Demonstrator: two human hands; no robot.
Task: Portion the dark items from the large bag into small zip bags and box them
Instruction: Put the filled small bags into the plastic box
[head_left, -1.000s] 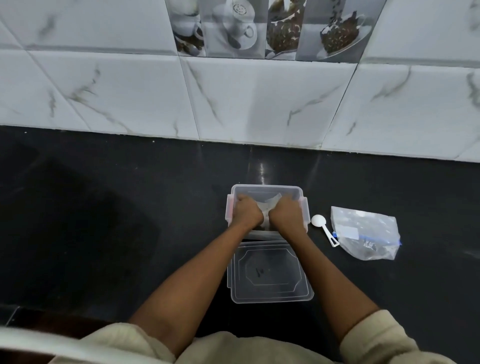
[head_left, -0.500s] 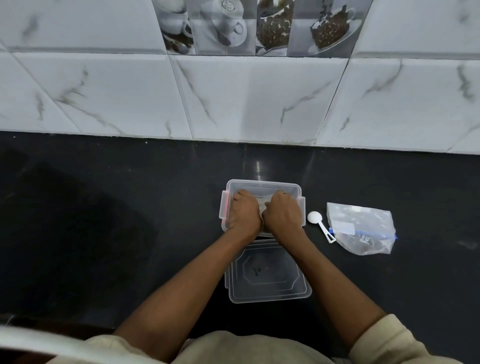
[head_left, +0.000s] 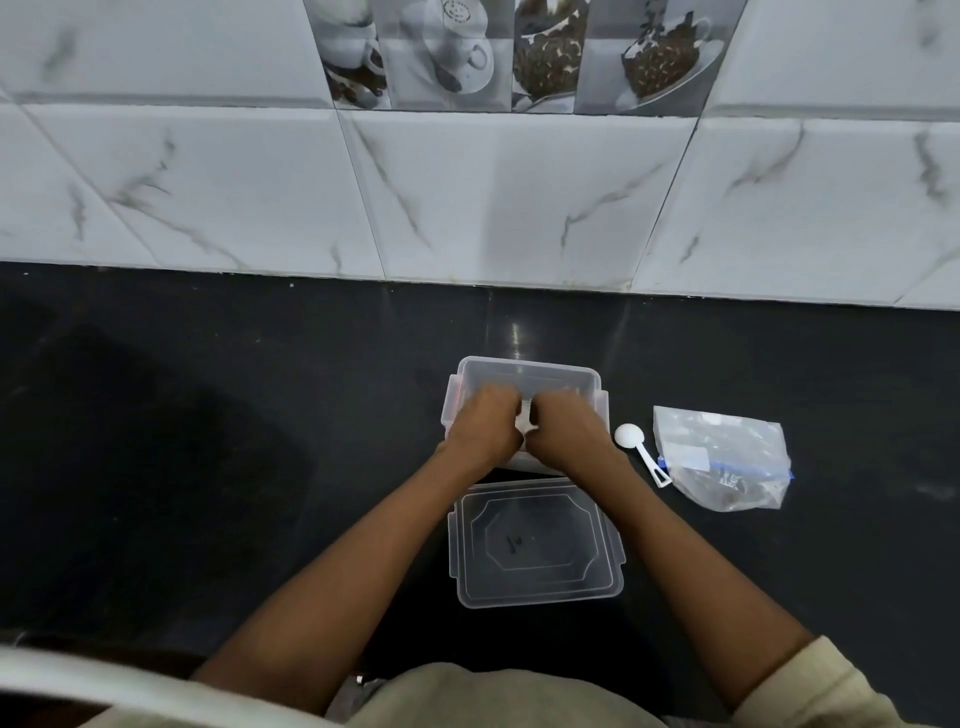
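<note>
Both my left hand (head_left: 480, 426) and right hand (head_left: 563, 434) pinch a small pale zip bag (head_left: 525, 420) between them, inside the clear rectangular plastic box (head_left: 524, 370) at frame centre, equally near.

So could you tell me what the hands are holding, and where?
Both hands, left and right, hold a small zip bag over the box; where exactly is hidden.
</note>
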